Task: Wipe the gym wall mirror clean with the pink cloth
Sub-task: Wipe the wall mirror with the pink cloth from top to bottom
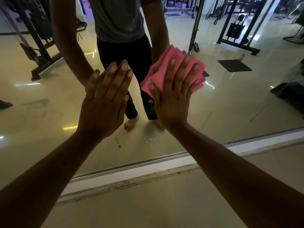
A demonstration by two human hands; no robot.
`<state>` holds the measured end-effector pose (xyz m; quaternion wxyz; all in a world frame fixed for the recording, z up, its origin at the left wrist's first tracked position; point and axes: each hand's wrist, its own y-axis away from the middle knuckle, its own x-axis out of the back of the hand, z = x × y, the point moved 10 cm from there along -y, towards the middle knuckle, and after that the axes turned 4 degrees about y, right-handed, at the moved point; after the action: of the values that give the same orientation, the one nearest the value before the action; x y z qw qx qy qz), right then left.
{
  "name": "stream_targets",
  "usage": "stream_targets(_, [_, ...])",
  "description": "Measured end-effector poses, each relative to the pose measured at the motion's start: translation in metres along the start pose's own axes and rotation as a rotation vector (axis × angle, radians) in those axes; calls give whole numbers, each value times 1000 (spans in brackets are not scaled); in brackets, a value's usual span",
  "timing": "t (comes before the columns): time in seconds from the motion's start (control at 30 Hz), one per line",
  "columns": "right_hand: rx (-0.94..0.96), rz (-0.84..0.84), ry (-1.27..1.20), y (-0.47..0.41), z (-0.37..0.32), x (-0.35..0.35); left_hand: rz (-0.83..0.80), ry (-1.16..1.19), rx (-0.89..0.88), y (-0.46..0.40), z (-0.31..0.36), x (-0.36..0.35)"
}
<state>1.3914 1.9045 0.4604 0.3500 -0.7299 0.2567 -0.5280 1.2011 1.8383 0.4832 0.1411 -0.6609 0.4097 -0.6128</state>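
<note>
The right hand (174, 94) presses the folded pink cloth (174, 69) flat against the mirror (230, 104) with spread, straight fingers, the cloth lying under and just beyond the fingertips, while the left hand (105, 99) rests open on the glass just beside it.

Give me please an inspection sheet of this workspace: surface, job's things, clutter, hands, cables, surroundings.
Surface: wall mirror, faint smudges and specks low on the glass.
Job's things: pink cloth, folded, pressed flat on the mirror.
Clutter: nothing seen.
Hands: right hand spread flat over the cloth; left hand flat against the glass, fingers straight.
Cables: nothing seen beside the mirror.
Surroundings: white base strip under the mirror; gym machines reflected.
</note>
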Motion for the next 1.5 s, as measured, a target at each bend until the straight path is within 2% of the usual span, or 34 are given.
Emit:
stream_targets(0.1, [322, -92, 43, 31, -4, -17, 21, 10, 16, 0, 1, 1])
stream_targets(0.17, [416, -136, 126, 46, 24, -21, 30, 0, 17, 1, 1, 0])
stream_targets(0.2, [362, -139, 144, 43, 38, -18, 32, -2, 20, 1, 1, 0])
stream_targets(0.27, [111, -80, 91, 18, 49, -6, 38, -18, 22, 1, 1, -2])
stream_targets(0.33, [-101, -26, -1, -2, 33, -1, 44, -25, 26, 1, 2, -4])
stream_targets(0.37, [-90, -13, -13, -5, 16, -1, 50, -21, 30, 1, 3, -5])
stream_targets(0.43, [111, -25, -6, 13, -9, -10, 57, -12, 41, 2, 3, -6])
stream_targets(0.5, [334, -76, 60, 38, 1, -22, 58, -21, 45, 2, 3, -6])
stream_targets(0.53, [384, -94, 97, 43, 14, -24, 61, -28, 40, 2, 3, -6])
stream_targets(0.6, [311, -81, 116, 34, 32, -19, 70, -38, 35, 2, 1, -5])
stream_targets(0.7, [-48, -1, 19, 6, 28, -10, 90, -45, 29, 3, 2, -5])
stream_targets(0.73, [-83, 11, -14, 4, 18, -9, 98, -40, 32, 3, 3, -5])
stream_targets(0.8, [54, -15, -34, 18, 9, -16, 102, -17, 40, 2, 5, -6])
stream_targets(0.87, [279, -91, 50, 42, 22, -27, 114, -30, 39, 2, 4, -4])
stream_targets(0.9, [326, -114, 78, 48, 35, -26, 117, -40, 37, 2, 4, -4])
stream_targets(0.93, [300, -112, 84, 47, 46, -23, 118, -44, 34, 2, 4, -4])
stream_targets(1.03, [-41, -53, 7, 20, 46, -14, 119, -51, 36, 3, 5, -5])
stream_targets(1.07, [-90, -47, -22, 15, 35, -13, 120, -51, 36, 2, 6, -6])
stream_targets(1.1, [-65, -39, -39, 15, 23, -13, 118, -44, 41, 1, 7, -7])
stream_targets(1.17, [132, -57, -45, 31, 11, -22, 117, -32, 56, 1, 7, -7])
stream_targets(1.23, [286, -109, 15, 55, 29, -29, 112, -38, 61, 1, 7, -7])
stream_targets(1.3, [239, -128, 37, 58, 57, -27, 109, -36, 56, 3, 5, -6])
stream_targets(1.37, [8, -63, -21, 31, 70, -14, 109, -24, 46, 3, 5, -5])
stream_targets(1.43, [-155, 26, -115, -4, 54, -3, 113, -30, 48, 2, 6, -7])
stream_targets(1.47, [-138, 50, -115, -15, 38, 2, 117, -30, 59, 1, 8, -8])
stream_targets(1.5, [-38, 53, -89, -18, 22, 2, 124, -28, 77, 1, 9, -9])
